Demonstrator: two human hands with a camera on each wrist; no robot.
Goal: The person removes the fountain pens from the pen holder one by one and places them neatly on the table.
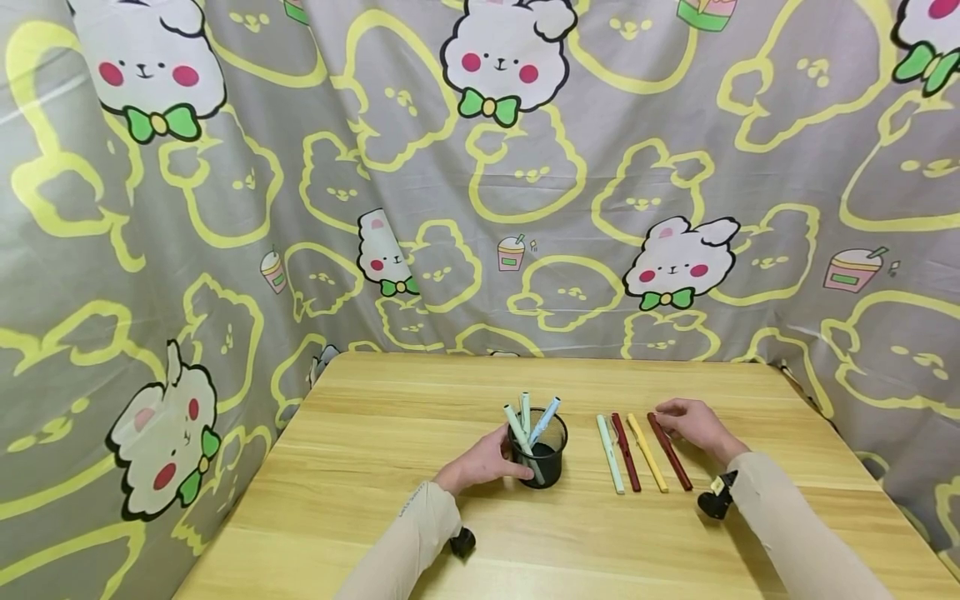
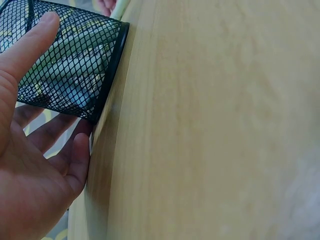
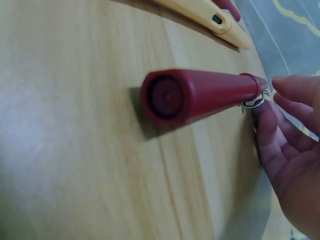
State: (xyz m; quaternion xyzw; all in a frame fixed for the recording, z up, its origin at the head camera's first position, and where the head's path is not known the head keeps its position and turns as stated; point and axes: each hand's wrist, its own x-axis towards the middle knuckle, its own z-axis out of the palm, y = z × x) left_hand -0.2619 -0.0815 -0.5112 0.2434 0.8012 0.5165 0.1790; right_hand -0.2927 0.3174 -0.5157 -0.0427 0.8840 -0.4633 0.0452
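Observation:
My left hand [image 1: 483, 461] holds a black mesh pen holder [image 1: 551, 473] standing on the table, thumb across its near side and fingers round the far side. Inside it lean two light green pens [image 1: 512, 417] and a light blue pen [image 1: 545, 421]. On the right, my right hand [image 1: 697, 427] is at the far end of a dark red pen [image 1: 670, 452], the rightmost of a row lying on the table. In the right wrist view, thumb and fingertips sit on either side of that pen's clip end, a small gap showing by the thumb.
Left of that pen lie a yellow pen [image 1: 647, 454], another dark red pen [image 1: 625, 452] and a light green pen [image 1: 611, 456], roughly parallel. The wooden table [image 1: 337, 467] ends at a patterned curtain [image 1: 465, 333] behind and at the sides.

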